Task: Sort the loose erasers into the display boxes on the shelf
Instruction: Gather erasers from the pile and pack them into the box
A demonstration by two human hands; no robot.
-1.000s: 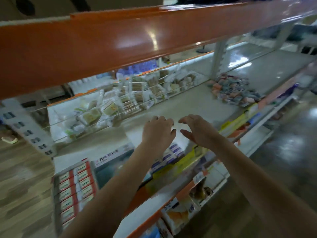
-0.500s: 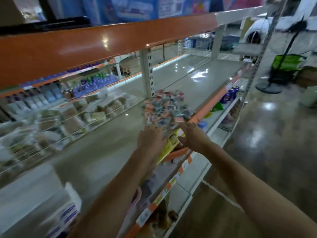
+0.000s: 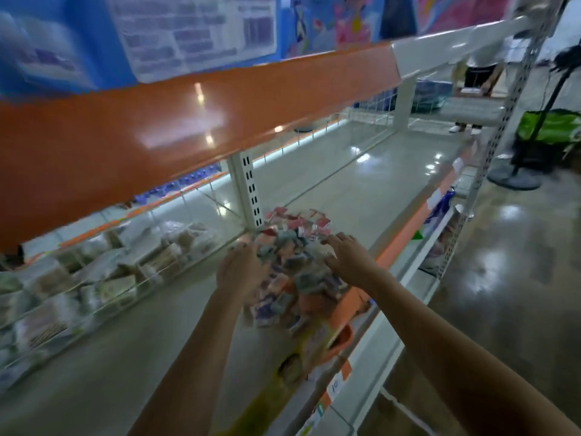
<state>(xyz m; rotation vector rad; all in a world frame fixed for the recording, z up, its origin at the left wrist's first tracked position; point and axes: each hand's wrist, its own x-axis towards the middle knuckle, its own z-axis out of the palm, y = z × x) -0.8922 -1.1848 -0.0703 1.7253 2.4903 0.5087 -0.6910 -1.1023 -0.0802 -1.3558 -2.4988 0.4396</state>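
Head view shows left hand (image 3: 241, 272) and right hand (image 3: 347, 259) apart, fingers loosely spread, flanking the unsorted eraser pile (image 3: 292, 262) between them; sorting seems barely begun.

shop | metal shelving (image 3: 361, 196) w/ orange price rails (image 3: 405, 234), packaged stock (image 3: 103, 278)

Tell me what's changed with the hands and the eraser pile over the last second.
Both hands travelled rightward along the shelf, from the display boxes to the pile of loose erasers. The left hand now touches the pile's left side and the right hand its right side, cupping it; nothing is visibly lifted. The pile itself looks to lie where it was, and the clear bins at the back are unchanged.
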